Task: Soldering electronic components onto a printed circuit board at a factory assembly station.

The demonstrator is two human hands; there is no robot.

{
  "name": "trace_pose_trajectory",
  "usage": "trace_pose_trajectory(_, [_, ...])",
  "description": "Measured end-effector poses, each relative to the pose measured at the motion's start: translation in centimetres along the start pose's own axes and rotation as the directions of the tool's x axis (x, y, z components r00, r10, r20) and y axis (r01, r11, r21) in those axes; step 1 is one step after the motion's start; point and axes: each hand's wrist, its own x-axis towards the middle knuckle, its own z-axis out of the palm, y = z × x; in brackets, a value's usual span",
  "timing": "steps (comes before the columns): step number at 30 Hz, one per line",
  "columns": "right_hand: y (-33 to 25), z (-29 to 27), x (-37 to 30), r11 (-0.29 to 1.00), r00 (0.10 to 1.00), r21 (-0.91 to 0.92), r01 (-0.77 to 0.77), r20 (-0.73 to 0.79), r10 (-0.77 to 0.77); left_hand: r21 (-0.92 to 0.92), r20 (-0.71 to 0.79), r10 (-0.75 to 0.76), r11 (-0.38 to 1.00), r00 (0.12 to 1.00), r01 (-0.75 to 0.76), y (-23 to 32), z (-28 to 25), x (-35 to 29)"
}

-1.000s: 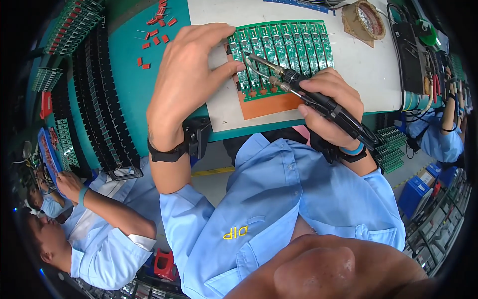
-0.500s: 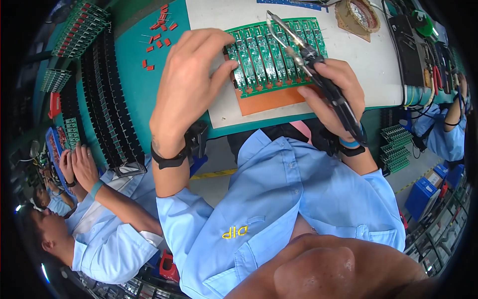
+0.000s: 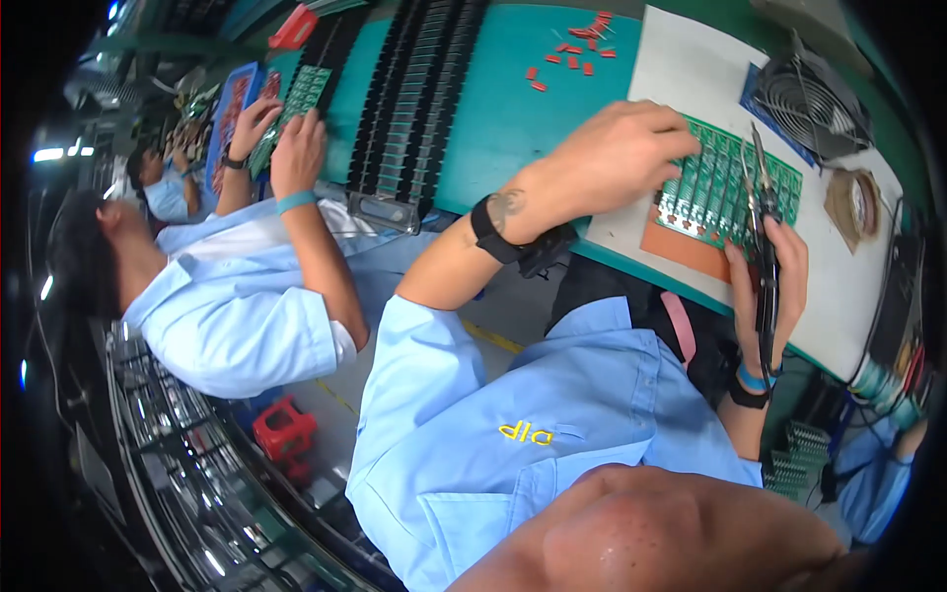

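Note:
A green circuit board panel (image 3: 725,187), divided into several narrow strips, lies at a slant on the bench over an orange-brown sheet (image 3: 681,245). My left hand (image 3: 619,158) is at its left end, with fingers curled down and closed at the edge of the panel. In my right hand (image 3: 782,276) is a black-handled soldering iron (image 3: 765,286) with a straight metal tip and a thinner bent metal tube beside it. Its metal end stands over the right part of the panel. The right thumb is close to the panel's near edge.
Loose red components (image 3: 569,61) lie on the green mat (image 3: 513,118). Left of them runs a black slatted rail (image 3: 414,99). A fan (image 3: 811,104) and a tape roll (image 3: 856,202) stand beyond the panel. A co-worker's hand (image 3: 296,148) handles boards at left.
My view has swung left, so the bench sits further right and the fan has come into sight. My left hand's fingers have drawn together at the panel's edge. The soldering iron stays in my right hand.

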Motion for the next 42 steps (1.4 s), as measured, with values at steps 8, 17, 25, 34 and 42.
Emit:
trace_pose_trajectory(8, [-2.2, -0.4, -0.1, 0.998, 0.998, -0.031, -0.057, 0.031, 0.058, -0.033, -0.018, 0.011, 0.999, 1.000, -0.011, 0.4, -1.5, -0.9])
trace_pose_trajectory(17, [4.2, 0.5, 1.2, 0.998, 0.998, -0.026, -0.060, 0.016, 0.060, -0.026, 0.018, 0.024, 0.999, 1.000, -0.024, -2.6, 2.2, 3.2])
trace_pose_trajectory(25, [10.9, 0.5, 0.9, 1.000, 0.999, 0.005, 0.019, -0.033, -0.018, -0.014, 0.030, -0.079, 0.997, 0.996, 0.079, -4.3, 5.6, 7.4])
trace_pose_trajectory(34, [11.6, 0.1, 1.3, 0.949, 0.996, 0.303, 0.083, 0.011, -0.091, -0.047, 0.067, -0.062, 0.997, 0.996, 0.065, -6.8, 6.4, 5.9])
trace_pose_trajectory(42, [2.5, 0.8, 0.7, 0.974, 0.996, 0.222, 0.041, 0.073, -0.059, -0.091, -0.076, -0.024, 0.996, 0.997, 0.017, -6.6, 0.1, -0.5])
